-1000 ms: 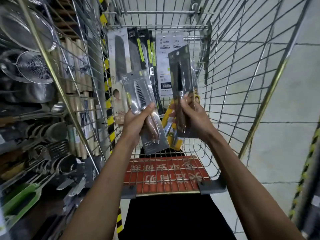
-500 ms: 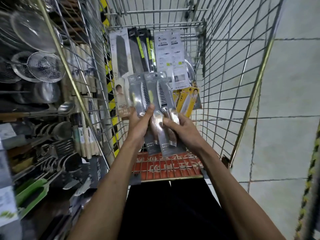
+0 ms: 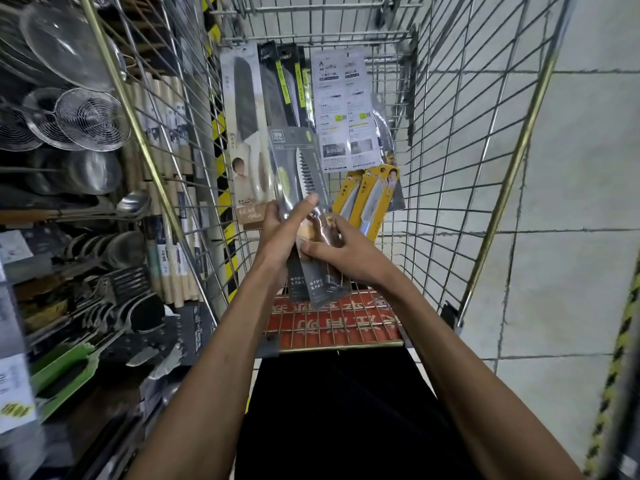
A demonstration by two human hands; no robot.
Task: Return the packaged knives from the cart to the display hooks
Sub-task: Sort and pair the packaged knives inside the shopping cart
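Two grey knife packs [image 3: 300, 174], each with a serrated blade, are stacked together over the wire cart [image 3: 460, 161]. My left hand [image 3: 282, 233] grips them from the left, thumb across the front. From the right, my right hand [image 3: 341, 252] holds their lower part. Further packaged knives lean in the cart: two yellow packs [image 3: 372, 199], a large white-handled knife pack [image 3: 244, 133], dark packs [image 3: 282, 88] and white-backed packs [image 3: 341, 109].
Shelves on the left carry wire strainers [image 3: 86, 119], ladles, spatulas and rolling pins [image 3: 173, 251]. A red child-seat flap [image 3: 332, 323] closes the cart's near end. Tiled floor [image 3: 571, 202] lies to the right, with a yellow-black striped edge at far right.
The two grey knife packs, held apart a second ago, have been brought together into one stack held by both hands. The view has shifted slightly left.
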